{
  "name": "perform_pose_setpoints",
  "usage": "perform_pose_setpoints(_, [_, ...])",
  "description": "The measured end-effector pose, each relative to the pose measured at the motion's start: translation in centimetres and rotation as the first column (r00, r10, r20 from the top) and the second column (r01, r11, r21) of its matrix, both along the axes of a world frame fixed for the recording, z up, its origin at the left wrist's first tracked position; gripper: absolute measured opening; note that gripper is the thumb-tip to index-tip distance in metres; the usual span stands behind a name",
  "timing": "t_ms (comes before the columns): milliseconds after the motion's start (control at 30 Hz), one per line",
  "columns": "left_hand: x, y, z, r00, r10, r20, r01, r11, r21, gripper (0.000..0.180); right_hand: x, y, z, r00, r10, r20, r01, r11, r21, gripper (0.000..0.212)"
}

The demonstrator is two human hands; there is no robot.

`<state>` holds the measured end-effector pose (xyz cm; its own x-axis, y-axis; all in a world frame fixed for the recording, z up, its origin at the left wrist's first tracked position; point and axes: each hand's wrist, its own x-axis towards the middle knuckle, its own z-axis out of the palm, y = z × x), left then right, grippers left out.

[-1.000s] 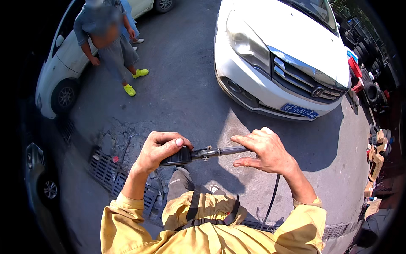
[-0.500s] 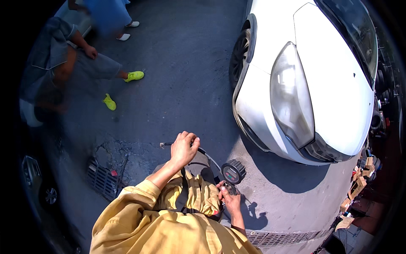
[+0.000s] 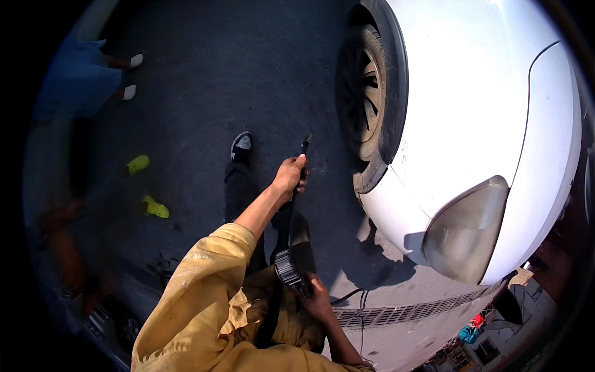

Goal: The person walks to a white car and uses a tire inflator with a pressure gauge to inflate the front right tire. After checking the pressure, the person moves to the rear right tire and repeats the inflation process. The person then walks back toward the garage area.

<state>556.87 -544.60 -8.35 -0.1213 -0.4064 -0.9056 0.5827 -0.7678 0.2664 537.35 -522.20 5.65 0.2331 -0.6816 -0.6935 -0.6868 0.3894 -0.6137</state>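
My left hand point(image 3: 290, 175) is closed around the end of a black air hose point(image 3: 291, 226). The hose's tip, an air chuck point(image 3: 306, 144), sticks out past my fingers toward the wheel, apart from it. Nearer my body, my right hand point(image 3: 317, 299) grips a tyre inflator point(image 3: 287, 268) with a round black ribbed gauge; its dial faces away from view. Ahead to the right is the car's front wheel point(image 3: 370, 93), with a dusty multi-spoke rim and a black tyre.
The white car point(image 3: 458, 111) fills the right side, its headlight point(image 3: 468, 229) near me. A drain grate point(image 3: 384, 314) crosses the ground at lower right, with a dark hose point(image 3: 347, 297) beside it. People at the left show white shoes point(image 3: 129, 92) and yellow-green shoes point(image 3: 155, 207).
I have moved forward along the car, and the wheel is now much closer. My left hand reaches farther ahead, with the chuck pointing forward instead of left. The gauge has turned away.
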Motion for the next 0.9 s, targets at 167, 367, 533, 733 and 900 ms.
perform_pose_setpoints(167, [2.5,-8.8,-10.6,0.998,-0.044,0.042,0.051,0.985,-0.167,0.036,4.8,-2.4,-7.7,0.865,-0.494,-0.091,0.502,0.851,0.152,0.033])
perform_pose_setpoints(367, [3.1,-18.0,-25.7,0.966,0.016,-0.257,-0.033,0.998,-0.060,0.037,11.1,-13.5,-14.7,0.589,-0.798,-0.131,0.628,0.349,0.696,0.033])
perform_pose_setpoints(533, [0.4,-24.0,-34.4,0.971,0.016,-0.237,-0.006,0.999,0.044,0.043,13.1,-15.2,-26.2,0.249,-0.968,-0.026,0.676,0.155,0.721,0.044])
perform_pose_setpoints(733, [-1.7,-32.3,-42.2,0.991,-0.110,-0.080,0.097,0.983,-0.158,0.038,10.8,-14.8,-35.6,0.337,-0.848,0.410,0.648,0.525,0.552,0.045])
perform_pose_setpoints(900, [-6.6,-34.5,-50.5,0.966,-0.205,0.160,0.252,0.886,-0.388,0.024,10.8,-20.3,-42.2,0.627,-0.715,0.310,0.704,0.690,0.168,0.034])
